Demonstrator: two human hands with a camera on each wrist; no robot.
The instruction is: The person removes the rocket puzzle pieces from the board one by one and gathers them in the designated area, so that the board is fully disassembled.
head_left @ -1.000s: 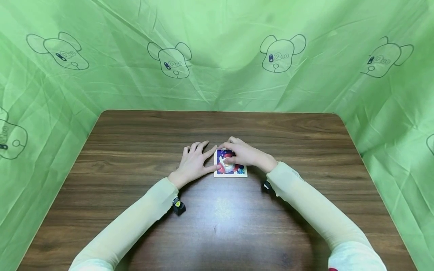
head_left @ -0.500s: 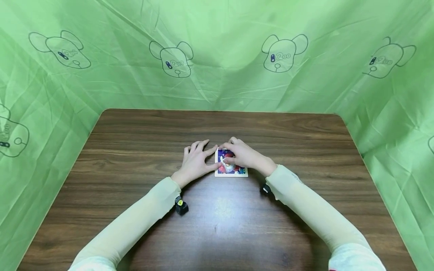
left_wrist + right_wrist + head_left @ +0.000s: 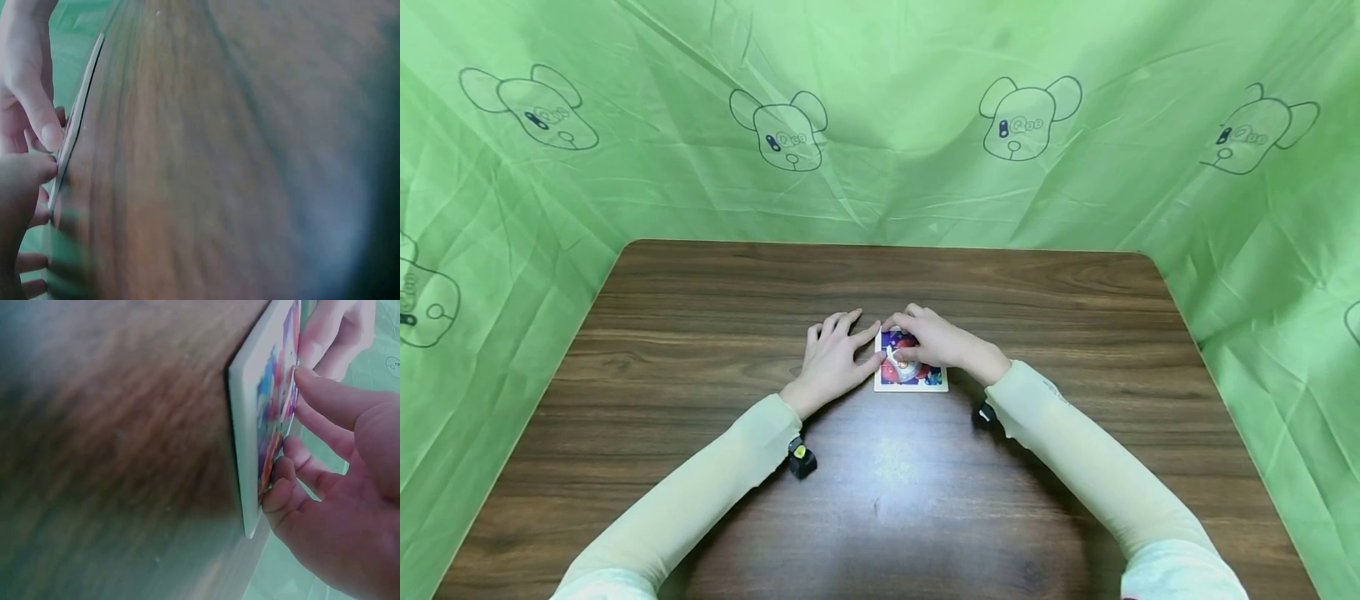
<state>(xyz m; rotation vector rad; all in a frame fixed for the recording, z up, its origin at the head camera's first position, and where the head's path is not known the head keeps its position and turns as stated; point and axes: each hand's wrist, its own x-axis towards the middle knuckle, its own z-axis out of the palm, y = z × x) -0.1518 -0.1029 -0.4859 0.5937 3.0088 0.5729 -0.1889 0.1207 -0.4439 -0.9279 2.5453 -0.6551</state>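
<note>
A small square board (image 3: 913, 387) with a pale rim and a colourful picture, red, white and blue, lies flat on the table. My left hand (image 3: 831, 362) rests at its left side with fingers spread. The left index tip is at the upper left corner and the thumb tip at the left rim. Over the board's upper part, my right hand (image 3: 936, 337) touches the picture. In the right wrist view the right thumb (image 3: 331, 397) reaches its surface, apart from the bent fingers (image 3: 281, 490) at the near end. The right hand hides part of the picture.
The brown wood-grain table (image 3: 880, 500) reaches back to a green cloth backdrop (image 3: 895, 183) with line-drawn animal heads, which also hangs at both sides. A small black device (image 3: 801, 458) sits at the left wrist, another (image 3: 987, 412) at the right.
My left thumb has slid slightly up and back, from over the picture's left part to the board's left rim. The right hand and the board hold nearly the same position.
</note>
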